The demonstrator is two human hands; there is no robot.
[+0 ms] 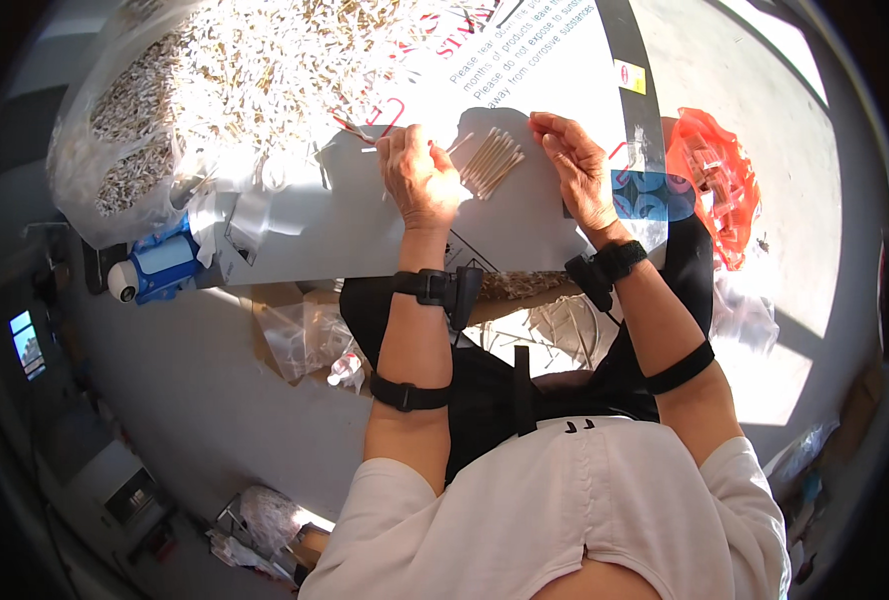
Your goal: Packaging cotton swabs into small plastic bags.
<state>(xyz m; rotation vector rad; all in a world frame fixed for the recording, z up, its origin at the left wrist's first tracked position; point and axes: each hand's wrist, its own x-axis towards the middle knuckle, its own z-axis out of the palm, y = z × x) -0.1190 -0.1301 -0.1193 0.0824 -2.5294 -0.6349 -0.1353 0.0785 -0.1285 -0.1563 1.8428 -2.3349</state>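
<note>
A small row of cotton swabs (492, 164) lies side by side on the white board between my hands. My left hand (420, 178) is at its left, with fingers bent inward over the board. A single cotton swab (461, 143) shows beside the fingers of that hand; whether they grip it I cannot tell. On the other side of the row, my right hand (577, 165) is raised a little, its thumb and index finger drawn together. Anything between those fingertips is too small to make out. A big heap of loose cotton swabs (235, 75) spreads across the far left.
The heap spills from a clear plastic bag (77, 165). A blue and white object (163, 268) is at the board's left corner. Blue film (641, 196) with round shapes lies near my right wrist. A red plastic bag (730, 190) with clear packs stands to the right.
</note>
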